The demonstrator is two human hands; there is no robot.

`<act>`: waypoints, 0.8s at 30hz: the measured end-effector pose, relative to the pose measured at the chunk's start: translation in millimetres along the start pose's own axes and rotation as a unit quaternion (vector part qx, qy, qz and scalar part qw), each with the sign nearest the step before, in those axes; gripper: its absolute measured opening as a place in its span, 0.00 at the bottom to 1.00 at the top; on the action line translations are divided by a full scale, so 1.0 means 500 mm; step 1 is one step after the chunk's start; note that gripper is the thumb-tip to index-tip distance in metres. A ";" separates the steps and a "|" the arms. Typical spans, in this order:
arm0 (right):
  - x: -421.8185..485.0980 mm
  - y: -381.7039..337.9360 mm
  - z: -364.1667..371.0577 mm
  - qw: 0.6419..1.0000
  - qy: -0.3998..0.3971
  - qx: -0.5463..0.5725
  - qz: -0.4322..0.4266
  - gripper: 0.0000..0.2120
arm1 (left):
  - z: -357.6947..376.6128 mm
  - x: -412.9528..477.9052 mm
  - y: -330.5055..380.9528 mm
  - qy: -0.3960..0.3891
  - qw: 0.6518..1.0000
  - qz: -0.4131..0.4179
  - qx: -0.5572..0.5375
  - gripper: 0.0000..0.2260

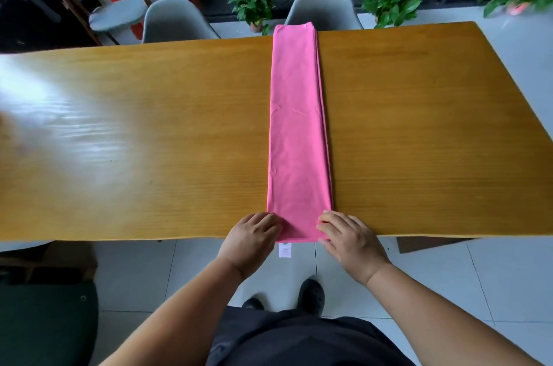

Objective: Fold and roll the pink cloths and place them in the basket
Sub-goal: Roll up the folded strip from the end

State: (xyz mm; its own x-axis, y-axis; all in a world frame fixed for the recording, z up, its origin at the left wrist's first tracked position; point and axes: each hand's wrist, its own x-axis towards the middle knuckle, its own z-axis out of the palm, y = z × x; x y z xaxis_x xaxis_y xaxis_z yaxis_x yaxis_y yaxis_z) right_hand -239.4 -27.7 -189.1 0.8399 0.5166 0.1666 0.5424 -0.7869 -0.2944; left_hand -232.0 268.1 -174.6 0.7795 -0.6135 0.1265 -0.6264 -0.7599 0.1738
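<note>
**Both hands at the near end**

Head view: the pink cloth (pixel 299 126) lies folded in a long strip across the table (pixel 149 141), from far edge to near edge. Our left hand (pixel 251 235) and right hand (pixel 350 238) curl their fingers onto its near corners. It looks soft, light and limp, so we'd grip both corners evenly.

**Pink cloth (pixel 297 126) folded into a long strip**

It is laid flat across the wooden table (pixel 149 141), from near edge to far edge. Stacked layers are seen along its right side. A white label (pixel 285 250) hangs off the near end.
</note>
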 end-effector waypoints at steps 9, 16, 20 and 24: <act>0.002 -0.004 -0.015 0.999 -0.002 0.014 0.037 0.21 | -0.004 -0.021 0.006 -0.019 0.999 -0.005 0.037 0.21; 0.009 0.000 -0.025 0.992 0.041 0.069 0.101 0.09 | 0.004 -0.008 0.009 0.009 0.997 -0.065 -0.029 0.05; 0.022 -0.014 -0.049 0.979 0.055 0.075 0.179 0.07 | -0.001 -0.007 0.016 0.041 0.982 -0.162 -0.088 0.04; 0.034 -0.028 -0.062 0.962 0.037 0.115 0.243 0.06 | -0.010 0.005 0.030 0.066 0.961 -0.240 -0.123 0.03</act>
State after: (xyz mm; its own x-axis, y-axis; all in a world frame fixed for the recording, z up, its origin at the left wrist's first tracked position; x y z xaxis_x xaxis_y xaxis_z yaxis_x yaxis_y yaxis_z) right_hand -231.8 -18.4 -153.2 0.9971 0.0734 0.0212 0.0728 -0.8298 -0.5534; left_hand -239.3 256.2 -166.8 0.9826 -0.1602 0.0937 -0.1855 -0.8650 0.4662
